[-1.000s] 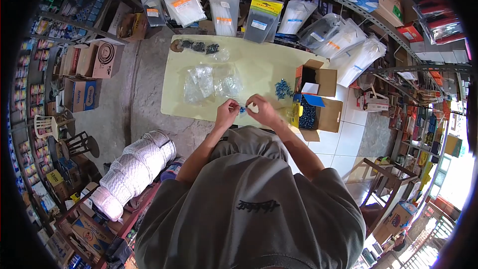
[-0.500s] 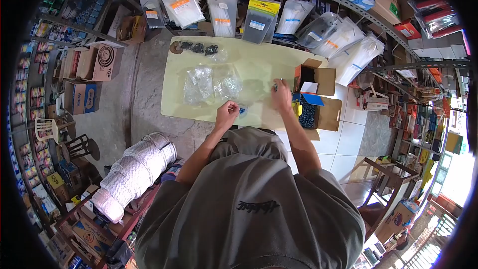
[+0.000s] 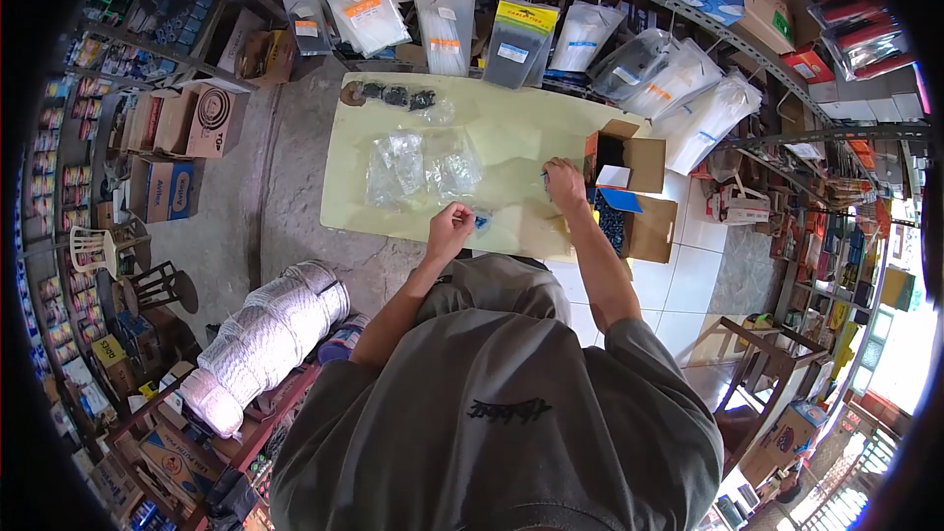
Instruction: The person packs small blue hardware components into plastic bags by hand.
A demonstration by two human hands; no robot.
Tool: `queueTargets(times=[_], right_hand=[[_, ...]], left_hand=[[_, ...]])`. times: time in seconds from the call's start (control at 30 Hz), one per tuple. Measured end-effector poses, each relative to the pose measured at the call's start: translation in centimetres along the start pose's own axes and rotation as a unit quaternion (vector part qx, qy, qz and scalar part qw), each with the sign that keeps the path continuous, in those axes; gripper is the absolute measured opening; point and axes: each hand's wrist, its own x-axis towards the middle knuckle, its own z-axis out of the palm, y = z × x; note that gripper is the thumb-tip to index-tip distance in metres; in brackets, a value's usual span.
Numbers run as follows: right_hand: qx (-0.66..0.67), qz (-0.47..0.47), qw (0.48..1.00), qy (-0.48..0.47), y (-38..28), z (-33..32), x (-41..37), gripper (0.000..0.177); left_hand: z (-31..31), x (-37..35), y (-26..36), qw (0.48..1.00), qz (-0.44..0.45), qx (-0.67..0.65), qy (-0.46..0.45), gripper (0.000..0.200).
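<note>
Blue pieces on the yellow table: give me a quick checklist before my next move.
1. Right hand at the loose blue pieces: ok.
2. Number of pieces under its fingers: cannot tell, the hand covers them.
3. Left hand close beside the small blue cluster: ok; whether it grips any clear plastic there, cannot tell.
4. Box of blue pieces open: ok, flaps out.
5. Flat clear bags on the yellow table, apart from both hands: ok.
</note>
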Motion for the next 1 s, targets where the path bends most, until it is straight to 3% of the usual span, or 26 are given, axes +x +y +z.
queueTargets(times=[0.27,0.37,0.43,0.47,0.53,0.73,0.9,0.97,1.0], right_hand=[[-0.024,-0.062,0.997,-0.041,-1.0,-0.7,0.3,0.008],[0.029,-0.056,0.998,-0.017,-2.4,-1.9,0.1,0.009],[0.235,-0.065,0.97,0.008,-4.4,-2.7,-0.6,0.011],[0.234,-0.065,0.97,0.007,-5.6,-3.6,-1.2,0.011],[0.335,-0.118,0.933,-0.059,-8.5,-5.2,-2.9,0.014],[0.322,-0.178,0.928,-0.056,-11.7,-4.4,-6.4,0.019],[0.295,-0.127,0.947,-0.022,-11.4,-4.2,-6.8,0.025],[0.291,-0.003,0.954,-0.071,-11.9,-4.5,-6.8,0.032],[0.292,-0.003,0.954,-0.071,-12.2,-4.4,-6.7,0.032]], left_hand=[[-0.1,-0.2,0.2,1.0,-0.008,0.009,0.001,0.009],[-0.1,-0.1,-0.1,1.0,-0.007,0.007,0.001,0.009],[-0.1,-0.1,-0.4,1.0,-0.011,-0.001,0.005,0.008],[-0.1,-0.1,-0.5,1.0,-0.011,-0.003,0.005,0.008],[-0.2,0.1,-0.7,1.0,-0.008,0.003,-0.009,0.009],[-0.1,0.4,-0.4,0.999,-0.03,0.031,-0.01,0.007],[-0.2,0.3,-0.6,0.999,-0.014,0.035,-0.014,0.008],[0.0,0.5,-0.6,0.999,-0.016,0.025,-0.017,0.008],[0.1,0.5,-0.6,1.0,-0.011,0.027,-0.004,0.008]])
